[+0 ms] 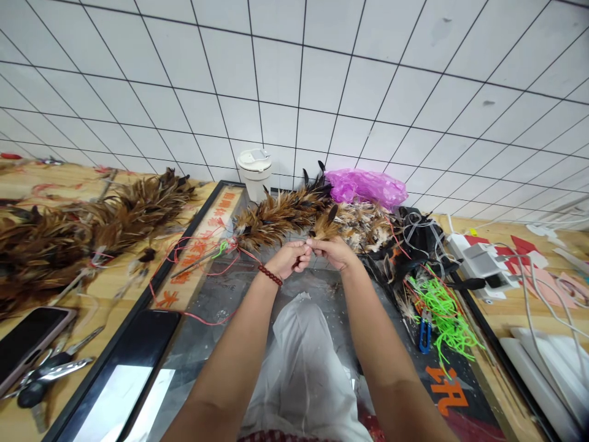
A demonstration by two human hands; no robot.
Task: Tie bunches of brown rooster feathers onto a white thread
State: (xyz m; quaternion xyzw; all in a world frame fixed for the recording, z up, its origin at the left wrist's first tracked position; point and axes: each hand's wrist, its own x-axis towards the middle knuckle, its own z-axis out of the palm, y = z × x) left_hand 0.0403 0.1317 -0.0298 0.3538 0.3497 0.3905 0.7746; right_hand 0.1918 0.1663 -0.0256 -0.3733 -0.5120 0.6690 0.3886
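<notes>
My left hand [291, 259], with a brown bead bracelet [270, 275] at its wrist, is closed, its fingertips meeting those of my right hand [335, 252]. A small bunch of brown feathers [324, 228] with dark tips fans up from the right fingers, which pinch its base. What the left fingertips pinch is hidden. Just beyond them lies a long feather garland [280, 215], its stick and red strings pointing left. Loose feathers [363, 224] are heaped to the right of the bunch.
A lidded white cup [256, 175] and a pink plastic bag [368, 187] stand by the tiled wall. Green strings [448, 313] and blue thread snips [424, 334] lie right. Phones [133, 362], keys [50, 371] and more feather garlands [133, 212] are left. White cloth [304, 362] covers my lap.
</notes>
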